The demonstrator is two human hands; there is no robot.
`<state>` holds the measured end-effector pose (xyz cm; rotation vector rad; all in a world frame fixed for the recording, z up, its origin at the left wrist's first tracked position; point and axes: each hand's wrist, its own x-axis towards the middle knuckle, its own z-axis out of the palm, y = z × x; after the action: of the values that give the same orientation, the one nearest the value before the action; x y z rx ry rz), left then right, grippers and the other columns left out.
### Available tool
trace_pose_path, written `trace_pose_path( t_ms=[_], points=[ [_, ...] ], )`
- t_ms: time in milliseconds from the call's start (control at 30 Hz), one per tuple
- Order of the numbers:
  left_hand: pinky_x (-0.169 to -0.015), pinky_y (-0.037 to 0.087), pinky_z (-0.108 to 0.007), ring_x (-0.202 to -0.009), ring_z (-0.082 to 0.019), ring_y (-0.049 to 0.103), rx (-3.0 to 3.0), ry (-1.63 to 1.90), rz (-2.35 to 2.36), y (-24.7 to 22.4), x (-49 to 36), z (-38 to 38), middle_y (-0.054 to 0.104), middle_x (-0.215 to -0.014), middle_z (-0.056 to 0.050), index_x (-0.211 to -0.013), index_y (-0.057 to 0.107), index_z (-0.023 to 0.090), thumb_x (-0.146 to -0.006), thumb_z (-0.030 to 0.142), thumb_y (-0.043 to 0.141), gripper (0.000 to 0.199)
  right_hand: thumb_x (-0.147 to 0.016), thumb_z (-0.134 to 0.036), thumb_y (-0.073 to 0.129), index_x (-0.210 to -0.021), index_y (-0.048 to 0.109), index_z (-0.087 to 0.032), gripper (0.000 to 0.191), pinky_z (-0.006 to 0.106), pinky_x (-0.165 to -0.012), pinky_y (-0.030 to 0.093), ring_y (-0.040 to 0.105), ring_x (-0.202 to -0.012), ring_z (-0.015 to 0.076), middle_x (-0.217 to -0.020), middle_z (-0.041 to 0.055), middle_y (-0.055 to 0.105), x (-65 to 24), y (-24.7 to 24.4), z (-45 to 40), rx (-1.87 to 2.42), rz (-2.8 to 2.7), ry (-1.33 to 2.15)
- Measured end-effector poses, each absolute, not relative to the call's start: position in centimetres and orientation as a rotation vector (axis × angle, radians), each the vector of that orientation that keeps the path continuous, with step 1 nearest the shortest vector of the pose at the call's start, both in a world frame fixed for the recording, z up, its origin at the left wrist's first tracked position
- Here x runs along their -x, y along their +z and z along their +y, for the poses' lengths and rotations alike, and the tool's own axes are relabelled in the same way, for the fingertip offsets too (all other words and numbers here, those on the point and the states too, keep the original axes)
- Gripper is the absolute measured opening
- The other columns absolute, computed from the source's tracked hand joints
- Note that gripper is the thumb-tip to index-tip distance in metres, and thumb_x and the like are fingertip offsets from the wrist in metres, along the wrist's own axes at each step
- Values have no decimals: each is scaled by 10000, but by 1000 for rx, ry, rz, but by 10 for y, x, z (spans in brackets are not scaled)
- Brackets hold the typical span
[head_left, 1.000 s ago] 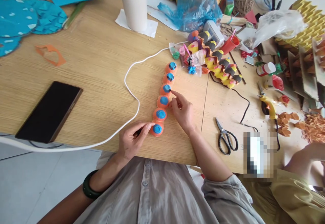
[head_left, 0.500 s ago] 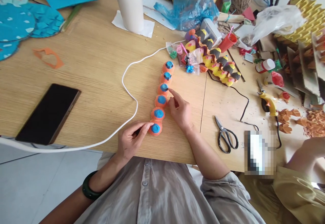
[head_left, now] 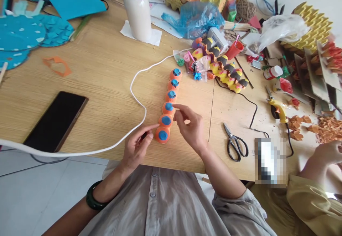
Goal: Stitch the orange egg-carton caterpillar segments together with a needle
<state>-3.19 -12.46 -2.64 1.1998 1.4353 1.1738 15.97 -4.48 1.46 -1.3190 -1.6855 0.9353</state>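
One orange row [head_left: 169,100] lies on the worktop [head_left: 107,72], near end between the hands: six bumps [head_left: 176,78], six blue discs [head_left: 166,121], the three farthest marked in black. Fourth disc's edge partly hidden by the right fingertip; whether that grip holds anything, cannot tell. Right hand [head_left: 192,126]: index stretched, thumb below. Left hand [head_left: 136,145]: index straight to the fifth bump, thumb parted, grip loose. One phone [head_left: 57,122]; one bottle [head_left: 137,15], top cut off.

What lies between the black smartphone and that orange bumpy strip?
In the head view, the white cable curves between smartphone and strip; lower down, the left hand is there too.
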Motion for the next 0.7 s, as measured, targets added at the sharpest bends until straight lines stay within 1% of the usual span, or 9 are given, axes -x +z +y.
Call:
trace_pose_path(
  t_ms=[100, 167, 233, 267, 333, 433, 567, 633, 700],
  points=[
    [-534, 425, -234, -585, -103, 452, -939, 1217, 1290, -18, 25, -124, 545, -734, -3, -1139, 830, 222, -980, 324, 601, 297, -1032, -248, 539, -1155, 732, -241, 229, 304, -735, 613, 721, -780, 141, -1007, 50, 806, -151, 25, -68, 1180, -1852, 847],
    [-483, 423, -224, -544, -92, 462, -762, 1226, 1170, -10, 20, -124, 552, -736, -1, -1108, 831, 214, -965, 325, 617, 280, -1040, -215, 538, -1158, 730, -227, 226, 315, -726, 620, 724, -817, 159, -976, 61, 799, -146, 25, -81, 1076, -1915, 780],
    [-490, 488, -229, -552, -108, 538, -676, 1215, 1114, -3, 17, -125, 612, -733, -7, -1069, 828, 209, -945, 324, 650, 246, -1034, -206, 573, -1158, 729, -230, 201, 329, -729, 629, 724, -852, 174, -973, 63, 792, -142, 23, -91, 1034, -1930, 726],
    [-532, 542, -242, -589, -126, 597, -671, 1203, 1120, 1, 16, -126, 665, -758, -22, -1072, 825, 202, -941, 331, 660, 247, -1027, -207, 595, -1149, 729, -244, 185, 336, -727, 631, 721, -862, 179, -987, 60, 793, -140, 21, -95, 1038, -1934, 696],
    [-683, 633, -283, -738, -172, 714, -700, 1175, 1169, 7, 16, -128, 774, -931, -77, -1135, 813, 190, -950, 365, 668, 293, -1006, -218, 640, -1127, 733, -275, 162, 354, -709, 622, 701, -847, 191, -992, 47, 793, -139, 20, -101, 1069, -1960, 607],
    [-847, 657, -313, -994, -235, 777, -739, 1162, 1211, 12, 15, -131, 781, -1213, -128, -1314, 754, 200, -968, 430, 673, 424, -957, -257, 727, -1158, 731, -309, 208, 378, -674, 586, 653, -812, 214, -967, 48, 781, -139, 19, -107, 1106, -2031, 385],
    [-838, 653, -295, -1028, -227, 770, -728, 1156, 1164, 13, 11, -135, 775, -1240, -110, -1495, 633, 241, -1001, 437, 634, 532, -923, -307, 783, -1171, 708, -330, 259, 399, -701, 562, 627, -850, 239, -1002, 54, 780, -141, 17, -111, 1116, -2080, 195],
    [-762, 636, -250, -972, -194, 757, -716, 1150, 1121, 13, 10, -136, 765, -1273, -91, -1501, 630, 275, -1009, 417, 636, 512, -936, -314, 769, -1123, 713, -321, 195, 406, -704, 549, 613, -836, 243, -996, 52, 786, -141, 15, -113, 1123, -2102, 214],
    [-720, 613, -216, -961, -176, 740, -713, 1137, 1072, 13, 9, -136, 757, -1292, -79, -1436, 691, 290, -1004, 408, 663, 449, -952, -289, 747, -1086, 722, -306, 137, 405, -701, 537, 607, -824, 241, -993, 58, 788, -141, 14, -115, 1131, -2102, 266]
  ],
)
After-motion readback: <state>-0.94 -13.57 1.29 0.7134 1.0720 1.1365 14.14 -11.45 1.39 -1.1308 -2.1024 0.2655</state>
